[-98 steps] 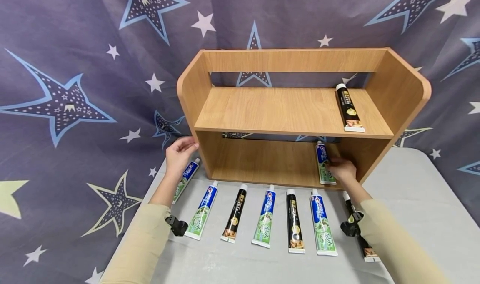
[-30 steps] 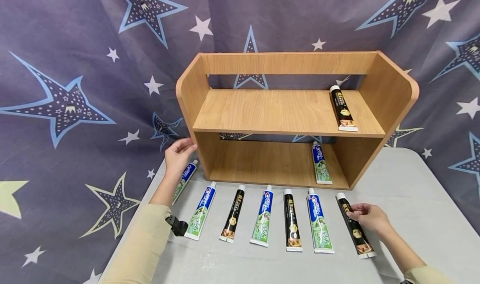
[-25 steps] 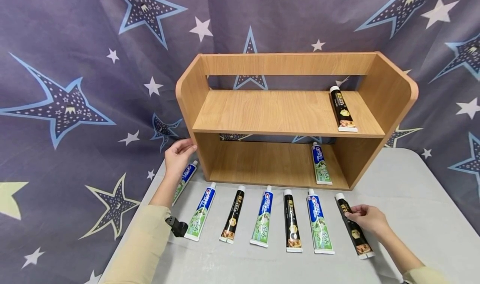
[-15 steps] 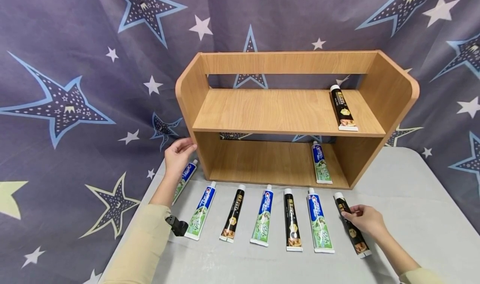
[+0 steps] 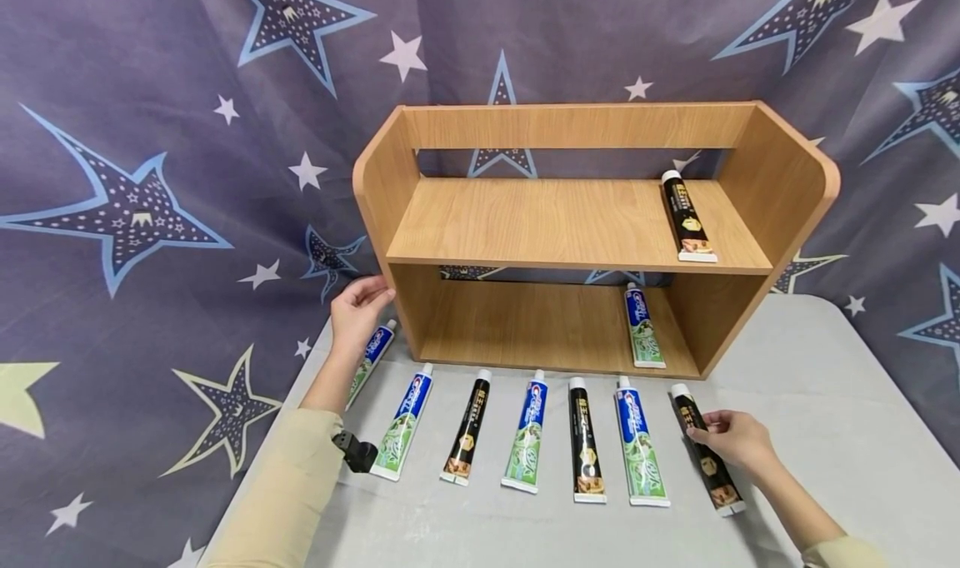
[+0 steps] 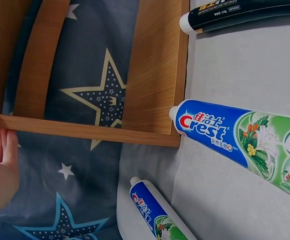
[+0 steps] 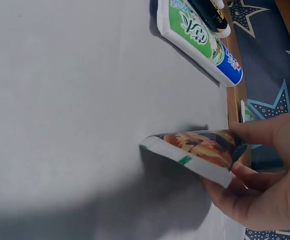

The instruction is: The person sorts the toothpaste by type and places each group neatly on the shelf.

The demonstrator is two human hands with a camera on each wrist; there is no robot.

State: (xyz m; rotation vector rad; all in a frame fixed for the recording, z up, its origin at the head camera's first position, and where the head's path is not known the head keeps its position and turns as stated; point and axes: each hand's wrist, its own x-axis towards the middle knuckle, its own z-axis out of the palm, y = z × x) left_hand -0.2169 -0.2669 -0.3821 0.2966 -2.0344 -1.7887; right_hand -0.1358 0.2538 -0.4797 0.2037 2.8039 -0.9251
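Note:
My right hand (image 5: 738,441) grips a black toothpaste tube (image 5: 705,451) at the right end of a row on the table. In the right wrist view, thumb and fingers lie on opposite sides of that tube (image 7: 200,147), its flat white end toward the camera. My left hand (image 5: 356,314) holds the front edge of the wooden shelf's (image 5: 577,264) left side panel; the left wrist view shows thumb and fingers (image 6: 4,147) at this edge. A blue-green Crest tube (image 5: 645,326) lies on the lower shelf, right side. Another black tube (image 5: 687,218) lies on the upper shelf.
Left of the held tube, Crest tubes (image 5: 642,447) and black tubes (image 5: 587,443) alternate in front of the shelf. One Crest tube (image 5: 372,360) lies beside the shelf's left panel, under my left arm. A star-patterned curtain (image 5: 187,93) hangs behind the grey-covered table (image 5: 840,385).
My right hand has left the Crest tube on the lower shelf and moved down to the rightmost black tube, which has since shifted slightly left. My left hand stays at the shelf panel.

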